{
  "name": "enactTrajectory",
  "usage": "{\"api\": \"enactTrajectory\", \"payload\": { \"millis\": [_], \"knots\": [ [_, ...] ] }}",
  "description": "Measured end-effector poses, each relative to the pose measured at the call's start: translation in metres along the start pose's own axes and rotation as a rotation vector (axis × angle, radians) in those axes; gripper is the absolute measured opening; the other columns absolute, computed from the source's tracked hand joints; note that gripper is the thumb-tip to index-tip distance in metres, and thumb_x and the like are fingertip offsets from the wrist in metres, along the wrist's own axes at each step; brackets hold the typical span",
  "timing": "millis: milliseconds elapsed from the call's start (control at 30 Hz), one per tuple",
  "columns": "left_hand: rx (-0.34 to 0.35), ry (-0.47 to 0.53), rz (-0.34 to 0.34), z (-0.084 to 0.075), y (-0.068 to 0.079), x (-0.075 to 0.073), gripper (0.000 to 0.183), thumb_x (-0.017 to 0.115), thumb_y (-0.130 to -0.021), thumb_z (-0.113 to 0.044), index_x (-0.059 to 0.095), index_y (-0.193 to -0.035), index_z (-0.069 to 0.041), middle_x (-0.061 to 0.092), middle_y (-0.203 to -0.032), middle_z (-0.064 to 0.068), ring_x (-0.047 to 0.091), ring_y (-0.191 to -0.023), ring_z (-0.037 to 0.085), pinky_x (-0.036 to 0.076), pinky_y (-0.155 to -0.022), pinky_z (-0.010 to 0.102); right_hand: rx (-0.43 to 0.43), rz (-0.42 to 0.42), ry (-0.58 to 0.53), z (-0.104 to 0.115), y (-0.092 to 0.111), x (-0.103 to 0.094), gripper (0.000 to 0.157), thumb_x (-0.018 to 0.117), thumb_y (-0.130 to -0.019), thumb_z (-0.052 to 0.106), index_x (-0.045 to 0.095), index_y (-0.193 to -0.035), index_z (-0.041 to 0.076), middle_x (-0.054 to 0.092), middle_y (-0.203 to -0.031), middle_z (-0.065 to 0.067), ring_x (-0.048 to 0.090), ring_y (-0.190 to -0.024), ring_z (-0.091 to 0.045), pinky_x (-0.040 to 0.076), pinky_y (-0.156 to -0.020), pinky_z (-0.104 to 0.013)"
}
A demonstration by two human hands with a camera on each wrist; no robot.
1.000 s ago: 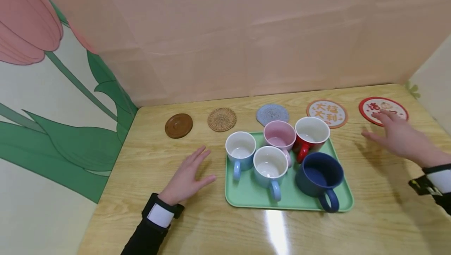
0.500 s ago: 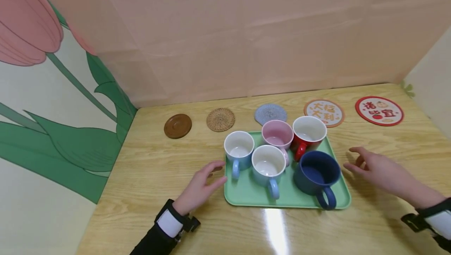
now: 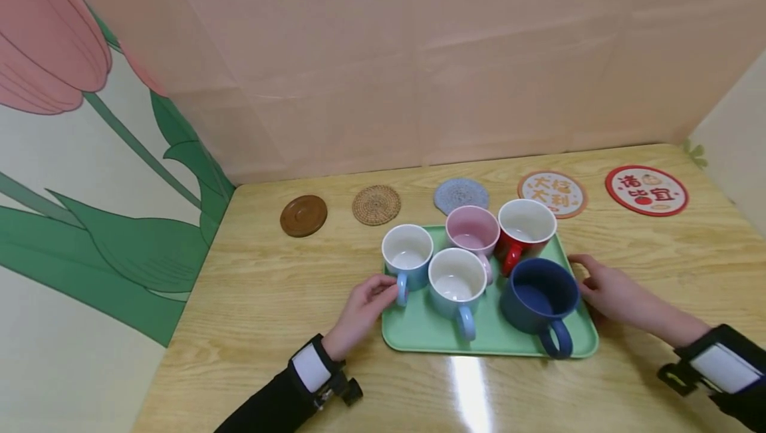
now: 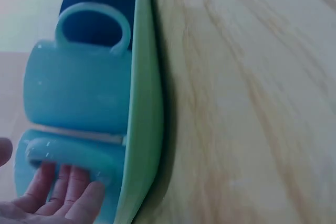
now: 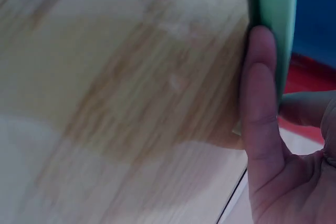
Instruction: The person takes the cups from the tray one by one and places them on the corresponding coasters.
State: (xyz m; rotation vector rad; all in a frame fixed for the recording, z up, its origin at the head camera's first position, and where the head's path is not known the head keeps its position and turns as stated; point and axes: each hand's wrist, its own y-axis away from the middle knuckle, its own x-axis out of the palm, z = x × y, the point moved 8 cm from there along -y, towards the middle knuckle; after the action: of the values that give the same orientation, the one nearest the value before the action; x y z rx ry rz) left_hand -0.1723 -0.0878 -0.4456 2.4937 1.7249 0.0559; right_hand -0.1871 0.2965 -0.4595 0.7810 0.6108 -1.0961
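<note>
On the green tray (image 3: 491,346) stand several mugs, all with their handles toward me. My left hand (image 3: 365,306) is at the handle of the leftmost light-blue mug (image 3: 413,275). In the left wrist view the fingers (image 4: 79,198) reach to the handle, the tips partly hidden by it, while the thumb stands apart. My right hand (image 3: 616,296) holds the tray's right edge. The right wrist view shows its fingers (image 5: 260,98) along the outside of the rim and the thumb on the upper side. Nearest to it is a navy mug (image 3: 529,313).
A second light-blue mug (image 3: 455,300), a pink mug (image 3: 475,241) and a red mug (image 3: 523,247) crowd the same tray. Behind it lie flat coasters: brown (image 3: 304,215), woven (image 3: 376,205), grey-blue (image 3: 461,195), orange-rimmed (image 3: 552,193) and red-rimmed (image 3: 646,190). A wall rises beyond.
Both hands have come inward. The left went right to the mug's handle; the right moved from above the red-rimmed coaster down and left to the tray's edge. The mugs and tray stay in place.
</note>
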Motion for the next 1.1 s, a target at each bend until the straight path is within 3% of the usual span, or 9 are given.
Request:
{"api": "enactTrajectory", "payload": {
  "millis": [133,333,567,700,800,900,1000,1100],
  "knots": [
    [-0.017,0.079,0.018,0.002,-0.006,0.011,0.03,0.054,-0.106,-0.01,0.06,-0.117,0.017,0.068,-0.108,0.025,0.067,-0.094,0.01,0.054,-0.097,0.033,-0.066,-0.027,0.023,0.006,0.0,0.004,0.046,0.056,-0.098,-0.003,0.032,-0.135,-0.016,0.066,-0.073,-0.007,0.055,-0.05,-0.014,0.046,-0.045,-0.029],
    [-0.037,0.089,0.044,0.006,-0.015,0.024,0.033,0.059,-0.104,-0.017,0.069,-0.111,0.014,0.074,-0.098,0.023,0.07,-0.088,0.011,0.053,-0.098,0.031,-0.162,-0.078,0.065,0.012,0.003,0.006,0.046,0.058,-0.096,-0.008,0.03,-0.132,-0.014,0.069,-0.076,-0.009,0.054,-0.05,-0.006,0.047,-0.047,-0.027],
    [-0.074,0.121,0.039,0.012,-0.02,0.029,0.037,0.058,-0.104,-0.019,0.069,-0.101,0.016,0.073,-0.079,0.003,0.069,-0.078,0.009,0.05,-0.098,0.029,-0.208,-0.094,0.065,0.013,0.004,0.008,0.047,0.057,-0.095,-0.011,0.028,-0.133,-0.014,0.07,-0.078,-0.011,0.053,-0.051,-0.004,0.047,-0.047,-0.027],
    [-0.068,0.126,0.034,0.011,-0.02,0.032,0.044,0.052,-0.106,-0.02,0.065,-0.096,0.021,0.066,-0.071,-0.003,0.064,-0.07,0.01,0.05,-0.087,0.026,-0.231,-0.115,0.097,0.015,0.005,0.008,0.048,0.058,-0.094,-0.012,0.029,-0.131,-0.013,0.068,-0.075,-0.004,0.051,-0.051,-0.002,0.045,-0.049,-0.027],
    [-0.06,0.158,-0.003,0.01,-0.02,0.036,0.047,0.048,-0.107,-0.018,0.059,-0.087,0.023,0.059,-0.066,-0.003,0.058,-0.063,0.01,0.049,-0.072,0.023,-0.238,-0.125,0.124,0.016,0.005,0.007,0.049,0.06,-0.093,-0.012,0.03,-0.131,-0.013,0.067,-0.074,-0.002,0.051,-0.054,-0.001,0.045,-0.051,-0.026],
    [-0.052,0.176,-0.067,0.01,-0.019,0.039,0.047,0.045,-0.108,-0.016,0.052,-0.075,0.017,0.051,-0.063,-0.002,0.05,-0.058,0.01,0.044,-0.063,0.022,-0.232,-0.126,0.146,0.016,0.004,0.006,0.049,0.061,-0.093,-0.011,0.03,-0.131,-0.014,0.067,-0.074,-0.001,0.052,-0.057,-0.004,0.046,-0.053,-0.028],
    [-0.047,0.173,-0.127,0.01,-0.016,0.04,0.048,0.042,-0.11,-0.017,0.046,-0.071,0.009,0.045,-0.063,-0.001,0.045,-0.058,0.012,0.039,-0.061,0.022,-0.226,-0.128,0.169,0.015,0.003,0.006,0.05,0.063,-0.092,-0.01,0.031,-0.131,-0.015,0.065,-0.073,0.001,0.053,-0.061,-0.006,0.047,-0.056,-0.029],
    [-0.024,0.152,-0.163,0.007,-0.014,0.041,0.049,0.039,-0.111,-0.019,0.043,-0.073,0.01,0.042,-0.064,0.001,0.043,-0.059,0.013,0.036,-0.061,0.023,-0.221,-0.129,0.175,0.015,0.003,0.006,0.05,0.063,-0.092,-0.009,0.032,-0.131,-0.015,0.064,-0.073,0.002,0.053,-0.062,-0.007,0.047,-0.057,-0.03]
  ]
}}
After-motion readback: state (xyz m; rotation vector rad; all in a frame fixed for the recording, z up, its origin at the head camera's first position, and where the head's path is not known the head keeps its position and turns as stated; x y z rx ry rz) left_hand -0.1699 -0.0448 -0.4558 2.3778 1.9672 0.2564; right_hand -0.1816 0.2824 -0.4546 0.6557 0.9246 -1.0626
